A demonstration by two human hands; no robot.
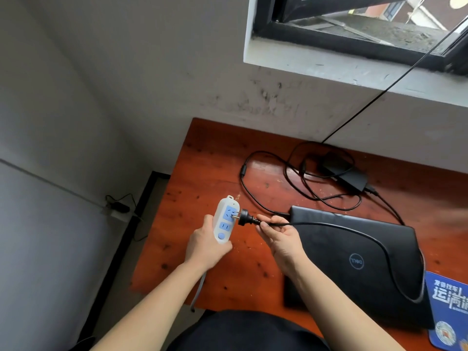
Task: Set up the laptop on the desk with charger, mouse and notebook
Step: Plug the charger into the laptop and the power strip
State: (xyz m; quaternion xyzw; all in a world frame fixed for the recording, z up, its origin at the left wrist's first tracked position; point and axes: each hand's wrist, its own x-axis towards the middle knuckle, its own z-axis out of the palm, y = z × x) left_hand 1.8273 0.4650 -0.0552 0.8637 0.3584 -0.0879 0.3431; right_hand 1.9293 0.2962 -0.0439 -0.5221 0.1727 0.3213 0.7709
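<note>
My left hand (206, 245) grips a white power strip (225, 219) with blue sockets, held upright over the desk's left part. My right hand (279, 236) pinches the black charger plug (245, 217) by its cable; the prongs touch the strip's top socket. The cable loops across the lid of the closed black laptop (362, 264), which lies on the wooden desk (215, 168). The charger brick (344, 172) rests behind the laptop among coiled cable. I see no mouse or notebook.
A blue mouse pad (447, 307) lies at the right edge beside the laptop. A thin black cord (395, 82) runs from the desk up to the window. On the floor at the left sits a wall outlet with wires (119, 207).
</note>
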